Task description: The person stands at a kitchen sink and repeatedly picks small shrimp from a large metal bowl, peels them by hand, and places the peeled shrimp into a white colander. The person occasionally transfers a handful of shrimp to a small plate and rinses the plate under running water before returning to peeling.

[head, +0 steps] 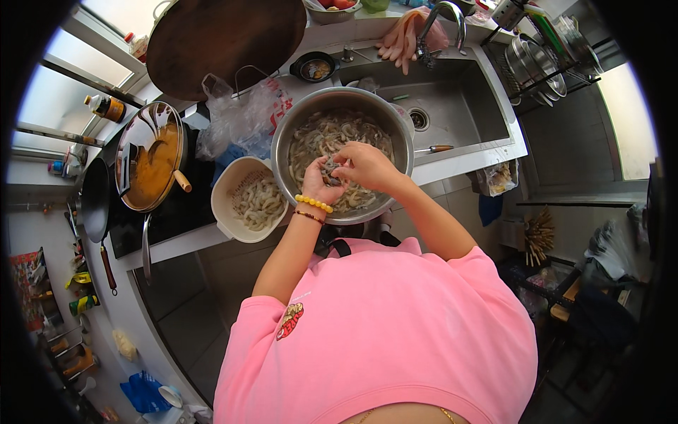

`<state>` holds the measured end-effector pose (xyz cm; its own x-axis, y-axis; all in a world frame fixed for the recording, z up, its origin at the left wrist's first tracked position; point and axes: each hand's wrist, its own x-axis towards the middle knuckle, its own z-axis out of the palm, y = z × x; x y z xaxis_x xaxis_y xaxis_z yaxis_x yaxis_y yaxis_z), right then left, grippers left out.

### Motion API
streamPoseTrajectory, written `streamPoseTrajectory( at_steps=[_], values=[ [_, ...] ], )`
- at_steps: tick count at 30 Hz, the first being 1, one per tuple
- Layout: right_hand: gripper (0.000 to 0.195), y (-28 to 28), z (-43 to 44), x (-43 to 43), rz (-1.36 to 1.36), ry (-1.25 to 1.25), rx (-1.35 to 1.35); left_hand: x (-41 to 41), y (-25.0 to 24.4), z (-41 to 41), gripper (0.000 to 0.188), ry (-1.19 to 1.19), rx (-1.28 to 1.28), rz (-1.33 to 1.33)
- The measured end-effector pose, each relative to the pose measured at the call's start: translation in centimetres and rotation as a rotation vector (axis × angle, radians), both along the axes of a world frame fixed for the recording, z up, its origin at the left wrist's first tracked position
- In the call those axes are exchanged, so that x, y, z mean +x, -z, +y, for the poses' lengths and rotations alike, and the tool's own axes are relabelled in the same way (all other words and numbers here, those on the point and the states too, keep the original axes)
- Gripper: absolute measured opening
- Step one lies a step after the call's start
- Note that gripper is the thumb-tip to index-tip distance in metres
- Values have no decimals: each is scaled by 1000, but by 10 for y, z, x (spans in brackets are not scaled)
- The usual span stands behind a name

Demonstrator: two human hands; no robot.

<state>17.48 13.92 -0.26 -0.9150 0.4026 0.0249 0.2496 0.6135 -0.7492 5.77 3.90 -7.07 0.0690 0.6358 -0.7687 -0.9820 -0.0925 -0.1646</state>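
Note:
A large stainless steel basin point(282, 146) in front of me holds many raw shrimp point(339, 127) in cloudy water. Above the basin my left hand point(317, 185) is cupped around a small handful of shrimp point(331, 170). My right hand point(369, 165) meets it, thumb and fingertips pinching at the same shrimp; my fingers partly hide them. Left of the basin stands a cream plastic colander point(222, 196), with pale grey shrimp point(259, 204) heaped inside.
Behind the basin's right side lies a steel sink point(461, 100) with a faucet point(450, 10); a wooden-handled tool point(440, 148) rests on its front edge. Plastic bags point(246, 119) lie behind the colander. Further left are a glass-lidded pan point(153, 164) and a wok point(95, 199).

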Motion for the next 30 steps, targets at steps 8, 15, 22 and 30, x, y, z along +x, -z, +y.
streamPoseTrajectory(
  at_steps=[8, 15, 22, 30],
  values=[
    [19, 81, 71, -15, -268, 464, 185, -3, 0, -13, 20, -26, 183, 83],
    [15, 100, 58, -22, -378, 375, 426, -8, -3, -18, 20, -23, 213, 107],
    [12, 51, 65, 12, -174, 484, 109, -6, -3, -13, 21, -16, 178, 118],
    [13, 8, 7, 21, 169, 356, -108, 13, 13, 4, 21, 15, 104, 68]
  ],
)
